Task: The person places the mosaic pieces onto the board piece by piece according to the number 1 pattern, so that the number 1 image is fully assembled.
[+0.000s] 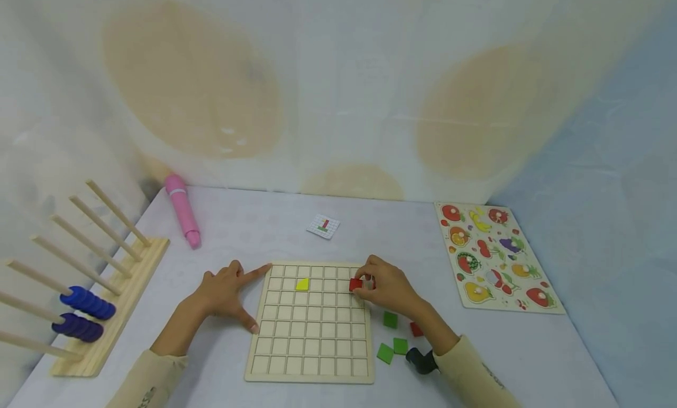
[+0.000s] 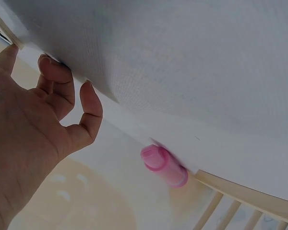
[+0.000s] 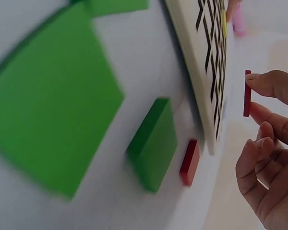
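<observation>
A pale wooden grid board (image 1: 288, 328) lies flat on the table, with a yellow tile (image 1: 302, 285) in one of its upper-left squares. My left hand (image 1: 224, 291) is at the board's left edge, index fingertip at the top corner and thumb tip lower down, the other fingers bent. Between thumb and fingertip, my right hand (image 1: 388, 286) pinches a red tile (image 1: 355, 285) over the board's upper right. In the right wrist view that red tile (image 3: 247, 93) is seen edge-on, raised off the board. Another red tile (image 3: 189, 163) lies on the table beside the board.
Right of the board lie green tiles (image 1: 390, 320) and a red tile (image 1: 416, 329). Beyond the board is a small pattern card (image 1: 323, 226). A fruit puzzle board (image 1: 497, 258) lies right; a pink microphone (image 1: 182, 211) and a peg rack with blue rings (image 1: 113, 308) stand left.
</observation>
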`<state>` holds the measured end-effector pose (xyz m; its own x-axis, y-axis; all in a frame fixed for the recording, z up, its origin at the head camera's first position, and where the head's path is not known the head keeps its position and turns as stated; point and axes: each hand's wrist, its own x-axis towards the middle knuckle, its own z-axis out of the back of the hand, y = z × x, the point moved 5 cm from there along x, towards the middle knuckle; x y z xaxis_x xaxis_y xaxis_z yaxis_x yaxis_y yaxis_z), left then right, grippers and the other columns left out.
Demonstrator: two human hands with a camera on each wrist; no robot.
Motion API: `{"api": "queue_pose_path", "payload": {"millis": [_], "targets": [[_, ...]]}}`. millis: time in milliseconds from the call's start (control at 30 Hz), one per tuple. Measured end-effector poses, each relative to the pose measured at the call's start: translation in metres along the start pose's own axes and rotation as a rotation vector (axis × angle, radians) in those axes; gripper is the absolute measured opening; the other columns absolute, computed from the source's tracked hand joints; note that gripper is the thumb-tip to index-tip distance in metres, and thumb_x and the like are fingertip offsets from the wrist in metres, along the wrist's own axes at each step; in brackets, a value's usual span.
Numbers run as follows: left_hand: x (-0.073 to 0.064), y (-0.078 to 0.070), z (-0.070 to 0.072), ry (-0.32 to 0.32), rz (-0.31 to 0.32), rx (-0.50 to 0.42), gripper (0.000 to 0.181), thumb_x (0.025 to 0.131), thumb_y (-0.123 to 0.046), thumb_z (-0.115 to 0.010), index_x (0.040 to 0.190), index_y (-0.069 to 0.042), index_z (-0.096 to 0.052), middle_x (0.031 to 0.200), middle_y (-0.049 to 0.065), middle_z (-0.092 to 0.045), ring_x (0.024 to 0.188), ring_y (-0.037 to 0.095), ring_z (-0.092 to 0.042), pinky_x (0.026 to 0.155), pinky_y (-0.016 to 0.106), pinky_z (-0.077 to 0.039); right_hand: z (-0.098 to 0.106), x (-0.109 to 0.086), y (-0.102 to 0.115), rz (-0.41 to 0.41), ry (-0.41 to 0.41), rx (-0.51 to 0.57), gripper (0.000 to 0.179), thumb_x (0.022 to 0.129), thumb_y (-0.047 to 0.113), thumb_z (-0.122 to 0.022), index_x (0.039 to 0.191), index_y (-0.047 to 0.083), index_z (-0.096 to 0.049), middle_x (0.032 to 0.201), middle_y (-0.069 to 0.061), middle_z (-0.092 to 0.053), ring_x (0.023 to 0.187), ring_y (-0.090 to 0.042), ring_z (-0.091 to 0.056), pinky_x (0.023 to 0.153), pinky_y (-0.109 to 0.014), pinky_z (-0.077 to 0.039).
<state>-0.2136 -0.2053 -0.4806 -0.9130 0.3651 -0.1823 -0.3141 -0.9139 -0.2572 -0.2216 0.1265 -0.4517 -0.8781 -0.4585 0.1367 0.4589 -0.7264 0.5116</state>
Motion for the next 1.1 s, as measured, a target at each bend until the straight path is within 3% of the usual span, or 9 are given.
{"api": "queue_pose_path", "payload": {"millis": [500, 867, 1100], "targets": [[0.001, 0.001, -0.002, -0.002, 0.0, -0.01, 0.13, 0.04, -0.075, -0.086, 0.153, -0.033, -0.037, 0.097, 0.005, -0.04, 0.084, 0.018, -0.045, 0.068, 0.04, -0.027, -0.029, 0.034, 0.037, 0.071, 0.104, 0.006, 0.02, 0.083, 0.026, -0.078, 0.098, 0.013, -0.075, 0.089, 0.006, -0.056, 0.079, -0.008, -0.052, 0.067, -0.023, -0.044], [0.001, 0.001, -0.001, -0.004, -0.004, 0.003, 0.13, 0.04, -0.076, -0.085, 0.153, -0.032, -0.038, 0.096, 0.004, -0.04, 0.083, 0.017, -0.045, 0.067, 0.039, -0.027, -0.042, 0.046, 0.048, 0.07, 0.156, -0.102, 0.023, 0.085, 0.03, -0.078, 0.102, 0.015, -0.076, 0.09, 0.007, -0.054, 0.076, -0.005, -0.052, 0.067, -0.022, -0.045], [-0.001, -0.001, 0.001, -0.001, 0.0, 0.009, 0.129, 0.041, -0.075, -0.085, 0.153, -0.032, -0.039, 0.095, 0.004, -0.04, 0.082, 0.016, -0.044, 0.067, 0.039, -0.028, -0.052, 0.049, 0.051, 0.09, 0.131, -0.186, 0.024, 0.085, 0.03, -0.079, 0.102, 0.014, -0.077, 0.089, 0.006, -0.054, 0.069, -0.004, -0.048, 0.059, -0.019, -0.04]]}}
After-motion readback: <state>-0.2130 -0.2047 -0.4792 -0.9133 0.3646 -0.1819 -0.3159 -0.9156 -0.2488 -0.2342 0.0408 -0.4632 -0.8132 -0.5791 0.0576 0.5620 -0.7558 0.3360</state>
